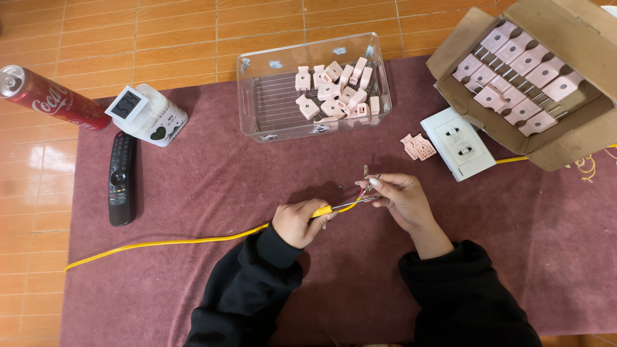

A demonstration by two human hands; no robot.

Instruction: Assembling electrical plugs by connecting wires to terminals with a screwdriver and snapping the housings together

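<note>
My left hand grips a screwdriver with a yellow handle; its metal shaft runs right toward my right hand. My right hand pinches the stripped end of a yellow cable with a small metal prong sticking up from the fingers. The cable trails left across the maroon mat. Two tiny dark screws lie on the mat just left of my right hand. A pink plug shell lies above my right hand.
A clear plastic bin holds several pink plug parts. A cardboard box at right holds several pink plugs. A white socket block sits beside it. At left: a black remote, a white clock device, a red can.
</note>
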